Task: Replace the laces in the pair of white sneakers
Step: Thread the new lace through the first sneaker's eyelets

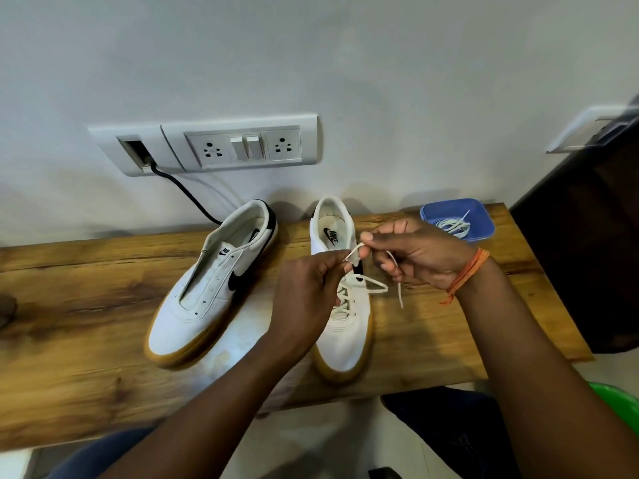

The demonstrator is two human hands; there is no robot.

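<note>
On the wooden table [86, 305], 2 white sneakers point toes near: left sneaker [211, 288] unlaced, angled near-left; right sneaker [345, 326] straight. Above it, left hand [307, 299] and right hand [418, 257] pinch its lace [368, 283].

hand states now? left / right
Left hand: fingers pinch the white lace above the right-side sneaker.
Right hand: fingers pinch the same lace near its upper end.

Both hands [313, 292] [415, 255] pinching lace [366, 283] over right sneaker [342, 326]
</note>
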